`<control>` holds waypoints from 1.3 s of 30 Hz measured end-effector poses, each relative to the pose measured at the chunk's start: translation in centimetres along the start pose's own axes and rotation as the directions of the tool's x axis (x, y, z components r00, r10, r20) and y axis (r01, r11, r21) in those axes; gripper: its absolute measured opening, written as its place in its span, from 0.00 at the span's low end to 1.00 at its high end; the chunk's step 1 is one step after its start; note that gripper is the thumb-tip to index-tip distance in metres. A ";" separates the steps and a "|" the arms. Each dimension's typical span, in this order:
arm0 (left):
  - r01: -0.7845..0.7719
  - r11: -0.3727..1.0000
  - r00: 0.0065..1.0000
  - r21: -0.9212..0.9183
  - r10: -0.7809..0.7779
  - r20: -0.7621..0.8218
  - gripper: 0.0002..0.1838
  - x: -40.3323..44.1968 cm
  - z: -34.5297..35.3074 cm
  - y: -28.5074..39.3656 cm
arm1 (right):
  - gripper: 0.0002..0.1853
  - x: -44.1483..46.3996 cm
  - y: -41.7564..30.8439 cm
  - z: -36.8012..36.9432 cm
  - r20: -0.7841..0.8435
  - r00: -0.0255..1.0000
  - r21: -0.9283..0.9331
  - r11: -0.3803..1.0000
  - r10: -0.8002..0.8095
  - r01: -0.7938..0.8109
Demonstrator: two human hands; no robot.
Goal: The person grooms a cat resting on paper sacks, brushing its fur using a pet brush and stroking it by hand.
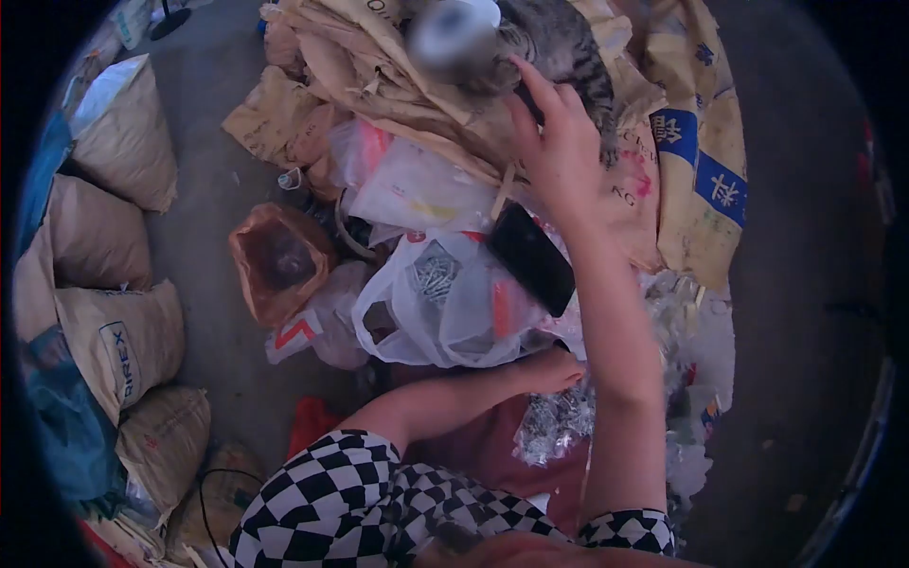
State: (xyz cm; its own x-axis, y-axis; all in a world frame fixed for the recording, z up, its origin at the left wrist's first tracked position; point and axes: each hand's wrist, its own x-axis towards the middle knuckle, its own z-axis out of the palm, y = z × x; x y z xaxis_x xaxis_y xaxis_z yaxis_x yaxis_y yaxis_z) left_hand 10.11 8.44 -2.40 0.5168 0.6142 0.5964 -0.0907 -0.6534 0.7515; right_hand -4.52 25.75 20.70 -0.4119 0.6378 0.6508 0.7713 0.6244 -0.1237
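My right hand reaches far forward, its fingers apart, with the index fingertip at the head of a grey tabby cat. The cat lies on brown paper sacks beside a blurred white round object. Below that arm, my left hand has its fingers curled together; what they hold, if anything, is hidden. It is beside a clear bag of small shiny parts. A black phone lies at a tilt between the hands, next to a white plastic bag with metal screws inside.
An open brown paper bag stands left of the plastic bags. Full sacks line the far left, near blue-green sheeting. Flattened printed sacks hang at the right edge of the pile. Grey floor shows at the right.
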 end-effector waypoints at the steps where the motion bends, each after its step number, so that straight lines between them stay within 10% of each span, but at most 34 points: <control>1: -0.004 1.000 1.000 -0.003 0.004 -0.001 0.08 0.1 -0.6 0.5 | 0.22 -0.2 0.3 -0.7 0.031 1.000 -0.010 1.000 0.000 0.000; 21: 0.036 0.996 0.998 -0.081 -0.031 0.062 0.08 0.4 -1.6 1.0 | 0.21 -4.5 1.8 -5.5 0.154 0.981 -0.051 0.992 0.119 -0.112; 39: -0.041 0.988 0.984 -0.151 0.014 -0.176 0.09 0.2 4.1 -2.4 | 0.21 -0.7 1.9 3.4 -0.212 0.977 0.170 0.985 0.014 0.023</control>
State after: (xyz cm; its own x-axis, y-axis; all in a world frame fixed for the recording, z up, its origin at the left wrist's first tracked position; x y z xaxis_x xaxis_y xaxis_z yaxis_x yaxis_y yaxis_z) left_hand 13.93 8.33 -5.23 0.3572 0.6737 0.6470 -0.2388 -0.6038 0.7605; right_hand -4.36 27.99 17.45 -0.2888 0.5364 0.7930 0.6682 0.7061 -0.2343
